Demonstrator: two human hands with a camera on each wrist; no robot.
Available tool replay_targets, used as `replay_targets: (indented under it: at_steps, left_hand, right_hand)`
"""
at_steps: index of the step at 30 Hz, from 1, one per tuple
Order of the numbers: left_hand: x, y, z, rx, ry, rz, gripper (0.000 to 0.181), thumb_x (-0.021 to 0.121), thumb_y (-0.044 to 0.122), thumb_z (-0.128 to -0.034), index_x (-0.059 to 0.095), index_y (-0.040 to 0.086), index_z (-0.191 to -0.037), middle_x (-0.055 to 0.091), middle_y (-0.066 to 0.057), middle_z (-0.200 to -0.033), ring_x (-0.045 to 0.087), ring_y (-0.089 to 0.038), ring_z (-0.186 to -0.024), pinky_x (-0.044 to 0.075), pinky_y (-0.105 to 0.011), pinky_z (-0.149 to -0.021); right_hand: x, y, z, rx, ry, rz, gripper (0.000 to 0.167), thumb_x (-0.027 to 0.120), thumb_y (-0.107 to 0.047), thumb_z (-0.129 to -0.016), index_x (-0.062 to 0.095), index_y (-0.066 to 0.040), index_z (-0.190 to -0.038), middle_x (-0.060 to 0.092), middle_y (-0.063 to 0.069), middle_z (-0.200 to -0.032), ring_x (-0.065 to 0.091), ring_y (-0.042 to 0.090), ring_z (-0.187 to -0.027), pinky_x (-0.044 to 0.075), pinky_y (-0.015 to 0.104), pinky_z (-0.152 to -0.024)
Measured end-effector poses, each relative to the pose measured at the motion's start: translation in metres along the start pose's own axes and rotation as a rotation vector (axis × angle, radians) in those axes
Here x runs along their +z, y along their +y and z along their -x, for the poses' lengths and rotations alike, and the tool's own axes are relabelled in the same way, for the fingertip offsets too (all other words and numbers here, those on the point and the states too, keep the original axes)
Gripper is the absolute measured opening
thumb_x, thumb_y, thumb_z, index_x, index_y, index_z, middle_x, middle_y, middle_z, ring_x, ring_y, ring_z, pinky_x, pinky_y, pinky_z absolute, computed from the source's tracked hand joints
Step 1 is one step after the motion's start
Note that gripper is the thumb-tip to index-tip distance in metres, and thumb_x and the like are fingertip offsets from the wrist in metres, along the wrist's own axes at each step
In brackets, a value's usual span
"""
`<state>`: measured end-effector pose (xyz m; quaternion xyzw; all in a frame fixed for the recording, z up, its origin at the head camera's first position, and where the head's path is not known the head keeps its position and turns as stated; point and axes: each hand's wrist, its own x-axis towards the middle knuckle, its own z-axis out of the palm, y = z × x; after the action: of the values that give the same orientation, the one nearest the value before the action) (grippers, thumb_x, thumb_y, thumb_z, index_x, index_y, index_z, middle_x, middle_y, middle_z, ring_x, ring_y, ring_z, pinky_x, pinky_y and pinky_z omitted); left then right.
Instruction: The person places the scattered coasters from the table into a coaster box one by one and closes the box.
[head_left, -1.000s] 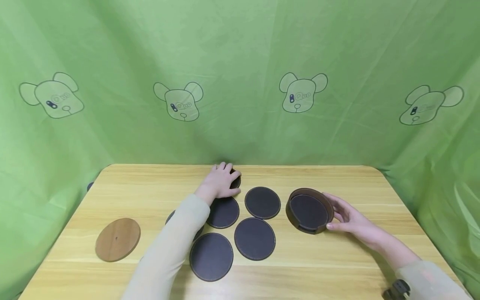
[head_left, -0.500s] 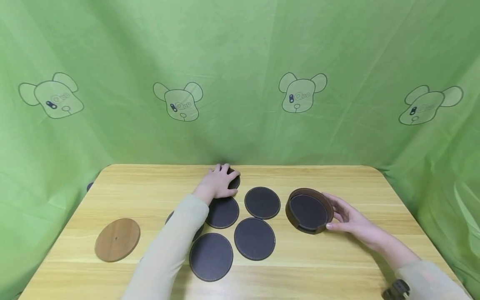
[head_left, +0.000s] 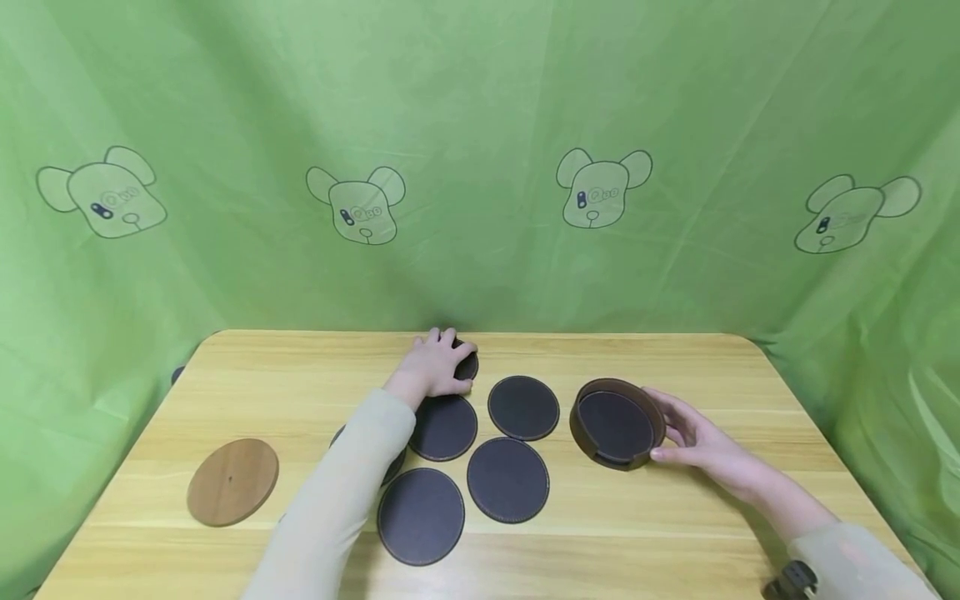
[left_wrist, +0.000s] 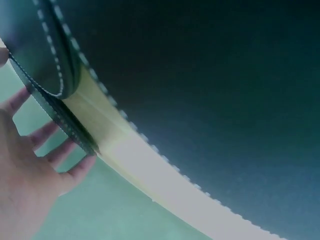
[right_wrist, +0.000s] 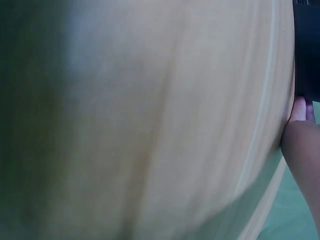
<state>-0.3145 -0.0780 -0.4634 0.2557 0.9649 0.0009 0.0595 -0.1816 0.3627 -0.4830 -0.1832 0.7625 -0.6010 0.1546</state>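
Note:
Near the table's back edge, my left hand (head_left: 435,365) lies over a dark round coaster (head_left: 468,365), its fingers spread and bent down around the rim. In the left wrist view the fingertips of my left hand (left_wrist: 37,160) touch the edge of that coaster (left_wrist: 55,112). On the right, my right hand (head_left: 697,437) holds the side of a brown round holder (head_left: 588,446) between thumb and fingers. A dark coaster (head_left: 617,425) lies inside the holder. The right wrist view shows my right hand (right_wrist: 305,145) against the dark holder (right_wrist: 307,55).
Several dark coasters lie flat between the hands, among them one at the front (head_left: 421,517), one to its right (head_left: 508,480) and one farther back (head_left: 523,407). A brown wooden disc (head_left: 233,482) is at the left. A green curtain (head_left: 480,167) hangs behind the table.
My left hand has shifted very slightly left with the coaster beneath it. The right hand and the holder have stayed in place.

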Motion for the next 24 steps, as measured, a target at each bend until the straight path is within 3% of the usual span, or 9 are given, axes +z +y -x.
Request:
replay_targets:
  at_steps: [11,17,24]
  left_hand:
    - [-0.007,0.004,0.000,0.072,0.090,-0.154,0.081,0.068,0.063,-0.0877,0.048,0.025,-0.156,0.047,-0.014,-0.153,0.045,-0.038,-0.139,0.042,-0.059,-0.109]
    - [-0.015,0.012,0.000,0.122,0.135,-0.162,0.077,0.065,0.062,-0.0877,0.049,0.025,-0.153,0.049,-0.013,-0.149,0.047,-0.036,-0.135,0.043,-0.057,-0.105]
    - [-0.019,0.030,-0.004,0.191,0.140,-0.162,0.076,0.062,0.063,-0.0904,0.048,0.026,-0.155,0.047,-0.011,-0.151,0.045,-0.036,-0.137,0.041,-0.060,-0.111]
  right_hand:
    - [-0.002,0.003,-0.003,0.007,0.002,0.007,0.090,0.068,0.008,-0.095,0.014,0.004,-0.167,0.043,-0.027,-0.154,0.052,-0.011,-0.134,0.039,0.006,-0.107]
    - [-0.005,0.003,-0.005,0.006,0.007,0.016,0.090,0.068,0.008,-0.095,0.014,0.005,-0.167,0.043,-0.027,-0.153,0.053,-0.011,-0.132,0.039,0.007,-0.106]
    - [-0.006,0.003,-0.006,0.005,0.004,0.016,0.089,0.068,0.007,-0.095,0.015,0.006,-0.166,0.044,-0.028,-0.152,0.054,-0.011,-0.132,0.040,0.007,-0.106]
